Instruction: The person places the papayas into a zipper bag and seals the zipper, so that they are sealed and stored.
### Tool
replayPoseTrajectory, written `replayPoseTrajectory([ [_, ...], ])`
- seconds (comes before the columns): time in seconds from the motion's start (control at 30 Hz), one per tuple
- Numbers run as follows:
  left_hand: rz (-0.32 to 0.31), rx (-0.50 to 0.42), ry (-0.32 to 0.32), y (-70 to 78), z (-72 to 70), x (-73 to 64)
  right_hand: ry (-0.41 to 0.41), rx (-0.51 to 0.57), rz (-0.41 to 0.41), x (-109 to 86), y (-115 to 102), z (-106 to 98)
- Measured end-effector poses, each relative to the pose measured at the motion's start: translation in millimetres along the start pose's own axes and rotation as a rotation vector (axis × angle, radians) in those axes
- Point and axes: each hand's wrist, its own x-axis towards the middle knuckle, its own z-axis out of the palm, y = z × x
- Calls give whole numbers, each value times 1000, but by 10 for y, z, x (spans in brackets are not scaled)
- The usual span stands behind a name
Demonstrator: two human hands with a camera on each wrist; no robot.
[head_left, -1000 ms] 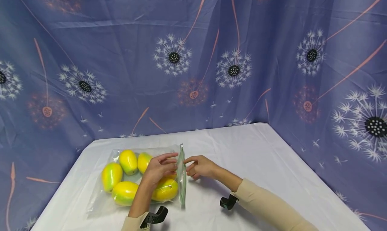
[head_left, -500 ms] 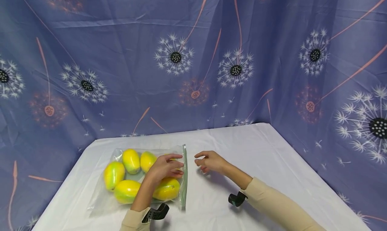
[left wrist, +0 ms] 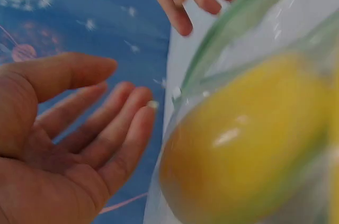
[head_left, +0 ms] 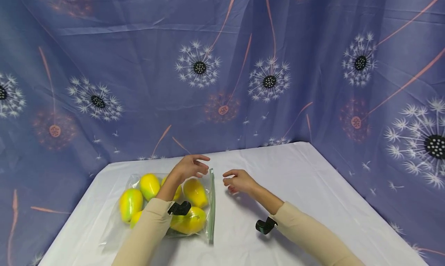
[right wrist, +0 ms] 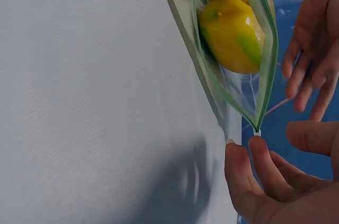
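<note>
A clear zip bag [head_left: 111, 235] lies on the left half of the table with several yellow-green mangoes [head_left: 194, 192] inside. Its green zip edge [head_left: 212, 208] faces right, and in the right wrist view the mouth gapes apart. A small white slider [right wrist: 257, 133] sits at the far corner of the zip. My left hand [head_left: 190, 167] hovers over the bag's far edge near that corner, fingers loosely bent and holding nothing. Just right of the zip edge, my right hand [head_left: 240, 181] hangs above the table with relaxed, parted fingers and nothing in them.
White cloth covers the table [head_left: 295, 181], and its surface stretches to the right of the bag. A blue dandelion-print curtain [head_left: 222, 65] rises behind and along the sides. Each wrist carries a black camera mount [head_left: 265, 225].
My left hand has lifted off the mangoes near the zip and moved toward the bag's far edge. The right hand has drawn away from the zip edge, to the right.
</note>
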Motion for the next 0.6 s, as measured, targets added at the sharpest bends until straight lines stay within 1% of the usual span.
replayPoseTrajectory([
  [0.07, 3, 27, 14, -7, -16, 120, 6, 16, 1, 39, 17, 16],
  [0.17, 4, 56, 17, -37, -26, 276, 25, 34, 6, 91, 17, 32],
  [0.27, -23, 83, 11, -93, -25, 389, 47, 50, 7, 129, 14, 42],
  [0.37, -65, 112, 9, -155, -18, 451, 62, 82, 9, 160, 18, 49],
  [0.47, -94, 141, 12, -199, -14, 482, 72, 103, -3, 185, 31, 50],
  [0.6, -109, 171, 13, -235, -12, 511, 79, 110, 9, 218, 61, 49],
])
